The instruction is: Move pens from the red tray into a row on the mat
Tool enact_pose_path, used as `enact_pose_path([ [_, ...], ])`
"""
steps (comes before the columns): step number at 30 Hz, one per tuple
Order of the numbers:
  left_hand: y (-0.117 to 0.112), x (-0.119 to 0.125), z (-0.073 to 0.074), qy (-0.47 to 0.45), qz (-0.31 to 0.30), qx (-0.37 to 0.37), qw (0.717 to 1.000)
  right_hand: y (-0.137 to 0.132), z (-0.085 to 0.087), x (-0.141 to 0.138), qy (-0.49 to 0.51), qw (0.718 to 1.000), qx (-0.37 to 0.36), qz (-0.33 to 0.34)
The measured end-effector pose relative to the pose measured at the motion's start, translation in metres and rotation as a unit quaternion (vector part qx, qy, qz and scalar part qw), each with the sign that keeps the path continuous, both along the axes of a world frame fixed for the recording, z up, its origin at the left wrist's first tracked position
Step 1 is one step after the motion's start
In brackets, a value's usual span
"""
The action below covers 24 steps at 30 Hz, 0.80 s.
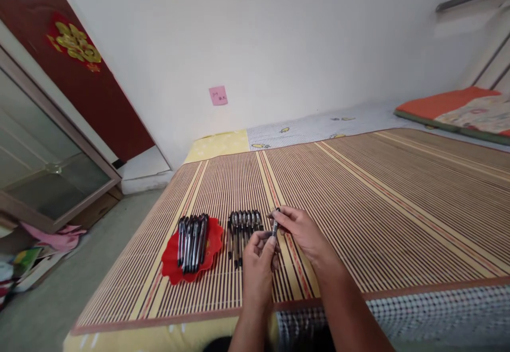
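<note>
A dark pen (274,228) is being held just right of the lower centre of the frame, and both hands are on it: its lower end is pinched between thumb and fingers by the left hand (258,262), while its upper end is grasped by the fingertips of the right hand (297,229). The pen is kept nearly upright in the picture, slightly tilted; whether a cap is being gripped separately cannot be told, as that end is small and partly covered by fingers. Just to the left, a row of pens (246,218) is laid out side by side on the striped mat (358,208), its lower right part hidden by the left hand. Further left, in the lower left-centre of the frame, a bundle of pens (194,243) is seen heaped on a red scalloped tray (216,235), the pens lying roughly parallel. Above, a pink note (218,96) is stuck to the white wall (298,39); at the right edge, orange bedding (438,102) is folded flat; and in the upper left, a dark red door (115,113) is decorated with a gold ornament (75,41).
</note>
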<state>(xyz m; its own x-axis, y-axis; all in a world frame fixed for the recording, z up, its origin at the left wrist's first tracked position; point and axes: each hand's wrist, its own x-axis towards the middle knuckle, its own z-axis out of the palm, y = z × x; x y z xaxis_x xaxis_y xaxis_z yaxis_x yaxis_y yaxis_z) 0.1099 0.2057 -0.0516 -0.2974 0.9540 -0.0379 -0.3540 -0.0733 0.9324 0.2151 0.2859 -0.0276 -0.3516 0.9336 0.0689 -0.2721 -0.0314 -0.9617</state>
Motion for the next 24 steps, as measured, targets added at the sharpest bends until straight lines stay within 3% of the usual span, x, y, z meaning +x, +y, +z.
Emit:
enact_pose_path([
  [5,0.0,-0.002,-0.006,0.009,-0.013,0.008,1.0,0.0,-0.002,0.001,0.025,1.0,0.009,-0.013],
  [10,0.0,0.0,0.0,-0.024,-0.026,-0.012,0.999,0.001,-0.005,-0.004,0.064,0.997,-0.018,-0.045],
  [15,-0.008,0.002,0.005,-0.075,-0.077,-0.056,0.993,0.018,-0.011,0.02,0.154,0.968,-0.062,-0.187],
  [18,-0.009,0.002,0.003,-0.064,-0.049,-0.037,0.996,0.027,-0.017,0.038,0.217,0.945,-0.071,-0.234],
  [21,-0.007,0.003,0.0,-0.042,-0.017,0.003,0.999,0.027,-0.019,0.04,0.191,0.963,-0.062,-0.182],
  [24,-0.005,0.002,-0.002,0.004,0.004,0.027,1.0,0.02,-0.016,0.03,0.083,0.994,-0.027,-0.066],
])
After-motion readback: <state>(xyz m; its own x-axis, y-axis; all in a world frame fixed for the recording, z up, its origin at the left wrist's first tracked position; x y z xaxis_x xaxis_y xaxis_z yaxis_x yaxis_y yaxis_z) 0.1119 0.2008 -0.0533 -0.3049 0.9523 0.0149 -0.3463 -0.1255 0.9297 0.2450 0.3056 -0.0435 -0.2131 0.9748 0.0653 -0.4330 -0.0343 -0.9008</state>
